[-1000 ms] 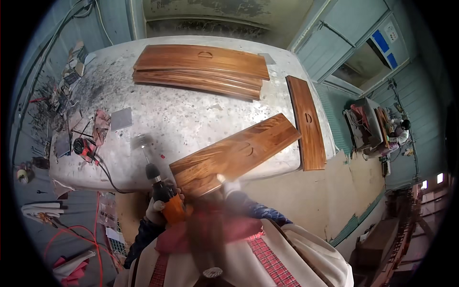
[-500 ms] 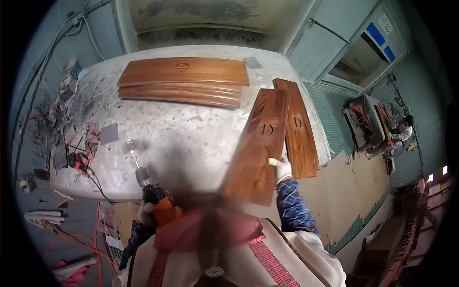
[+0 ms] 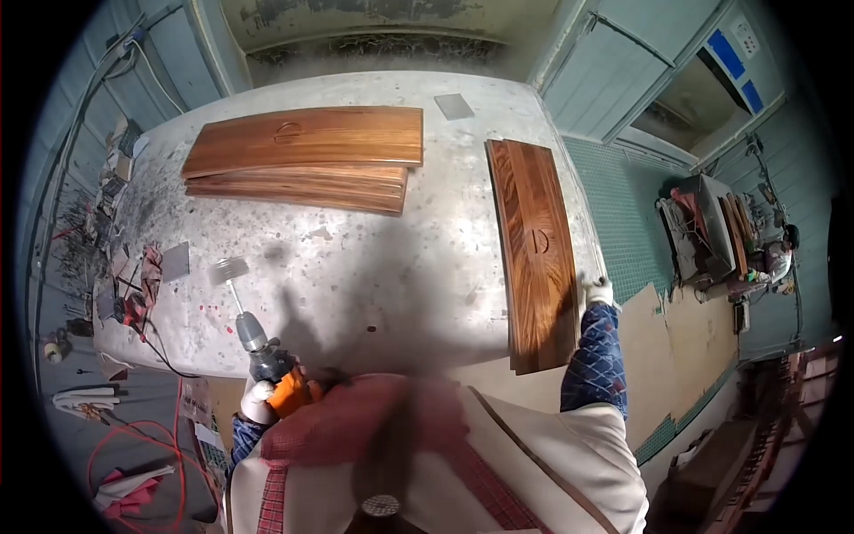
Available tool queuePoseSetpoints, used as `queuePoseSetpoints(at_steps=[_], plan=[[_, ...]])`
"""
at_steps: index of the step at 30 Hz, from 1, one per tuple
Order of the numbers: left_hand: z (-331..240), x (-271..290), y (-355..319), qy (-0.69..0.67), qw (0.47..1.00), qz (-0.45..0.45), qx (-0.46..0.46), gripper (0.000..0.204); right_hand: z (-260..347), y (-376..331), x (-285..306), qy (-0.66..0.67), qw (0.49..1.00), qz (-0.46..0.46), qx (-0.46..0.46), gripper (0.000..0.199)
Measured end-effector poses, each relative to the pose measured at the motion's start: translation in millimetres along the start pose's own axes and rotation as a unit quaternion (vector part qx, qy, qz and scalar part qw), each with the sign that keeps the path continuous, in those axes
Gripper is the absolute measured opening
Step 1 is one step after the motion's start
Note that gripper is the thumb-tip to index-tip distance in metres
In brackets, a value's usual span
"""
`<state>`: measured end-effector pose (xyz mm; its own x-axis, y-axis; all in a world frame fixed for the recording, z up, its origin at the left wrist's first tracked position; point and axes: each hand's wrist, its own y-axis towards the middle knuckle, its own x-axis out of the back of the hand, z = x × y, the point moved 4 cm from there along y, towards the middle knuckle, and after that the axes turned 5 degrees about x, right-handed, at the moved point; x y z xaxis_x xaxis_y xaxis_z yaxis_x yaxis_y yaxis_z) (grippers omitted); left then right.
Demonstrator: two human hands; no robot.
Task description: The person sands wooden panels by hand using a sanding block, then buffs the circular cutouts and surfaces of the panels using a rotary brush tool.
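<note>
My left hand (image 3: 258,403), in a white glove, is closed around an orange and black power drill (image 3: 289,392). A round, blurred sanding wheel (image 3: 229,271) on a thin shaft sticks out from its chuck over the table. At the right, a glossy brown wooden panel (image 3: 538,267) with a half-round mark lies on another panel, its left edge slightly offset. Beside the panel's right edge is my gloved right hand (image 3: 598,291), its fingers apart; whether they touch the wood I cannot tell. Another stack of wooden panels (image 3: 307,138) lies farther back at the left.
The spotted white table (image 3: 356,258) carries a grey flat pad (image 3: 454,107) at the back and another pad (image 3: 176,262) at the left. A red and black tool (image 3: 133,310) with a cord lies near the left edge. Another person (image 3: 776,262) is far right.
The right panel has moved rightward onto the panel beside it, and my right hand has let go and shifted right. My left hand still holds the drill. The view has shifted slightly.
</note>
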<state>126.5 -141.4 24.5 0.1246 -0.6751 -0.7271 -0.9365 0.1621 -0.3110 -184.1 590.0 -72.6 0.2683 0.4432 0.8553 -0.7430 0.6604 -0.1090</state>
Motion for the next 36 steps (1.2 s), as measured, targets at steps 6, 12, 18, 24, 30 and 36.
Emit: queuePoseSetpoints(at_steps=[6, 12, 18, 24, 30, 36], plan=[[9.7, -1.2, -13.1, -0.085, 0.992, -0.062, -0.064, 0.098, 265.8, -162.2, -29.6, 0.079, 0.907, -0.057, 0.409, 0.068], [-3.6, -2.8, -23.4, -0.024, 0.987, -0.132, -0.09, 0.09, 465.9, -327.8, -116.1, 0.098, 0.678, 0.044, 0.728, 0.076], [-3.8, 11.2, -70.6, 0.071, 0.96, -0.224, -0.15, 0.081, 587.8, -404.3, -208.9, -0.165, 0.635, 0.11, 0.746, 0.099], [25.7, 31.2, -120.8, 0.056, 0.922, -0.328, -0.198, 0.078, 641.7, -437.9, -274.7, -0.249, 0.603, 0.146, 0.744, 0.095], [26.5, 38.7, -125.0, 0.026, 0.887, -0.345, -0.305, 0.038, 584.2, -430.1, -250.0, -0.119, 0.614, 0.064, 0.778, 0.086], [5.9, 42.6, -144.4, -0.056, 0.881, -0.228, -0.411, 0.038, 456.0, -489.9, -204.3, -0.205, 0.48, 0.154, 0.839, 0.1]])
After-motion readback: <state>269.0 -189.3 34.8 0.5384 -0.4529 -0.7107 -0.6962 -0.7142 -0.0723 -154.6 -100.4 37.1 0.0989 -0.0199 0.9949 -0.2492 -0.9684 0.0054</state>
